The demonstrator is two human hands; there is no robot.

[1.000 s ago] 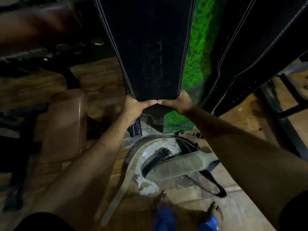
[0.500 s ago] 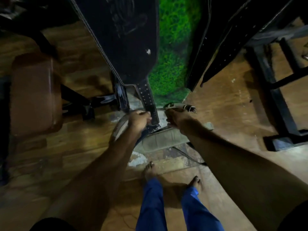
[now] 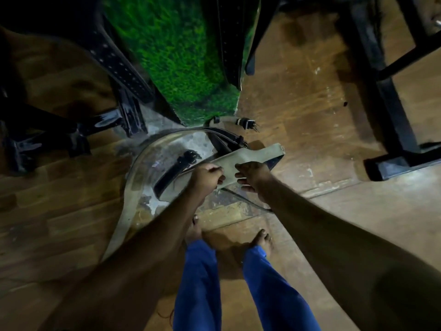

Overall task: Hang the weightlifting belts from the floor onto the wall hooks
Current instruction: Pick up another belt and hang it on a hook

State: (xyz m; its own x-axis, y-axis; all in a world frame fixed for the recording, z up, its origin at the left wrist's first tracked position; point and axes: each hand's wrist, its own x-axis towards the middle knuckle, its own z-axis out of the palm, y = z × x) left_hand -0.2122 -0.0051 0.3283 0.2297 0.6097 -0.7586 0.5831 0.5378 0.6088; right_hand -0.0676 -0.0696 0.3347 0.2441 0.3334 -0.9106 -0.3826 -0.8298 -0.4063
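Note:
A pale olive weightlifting belt (image 3: 253, 156) lies curled on the floor below a green turf wall (image 3: 171, 56). My left hand (image 3: 207, 176) and my right hand (image 3: 252, 173) both grip its wide middle section, close together, fingers curled round its edge. The belt's long thin end (image 3: 126, 206) arcs to the left and down toward my feet. A narrow black belt (image 3: 176, 167) with a buckle lies inside that loop. Two black belts hang on the wall above: one at the left (image 3: 119, 65) and one at the right (image 3: 230, 44).
A black metal bench frame (image 3: 78, 130) stands on the wooden floor at the left. Another black steel frame (image 3: 391, 111) stands at the right. My bare feet (image 3: 261, 240) and blue trouser legs are just below the belts. Loose buckle hardware (image 3: 243, 121) lies near the wall base.
Both hands let go of the hung black belt, dropped to the floor and took hold of the olive belt. The view tilted downward.

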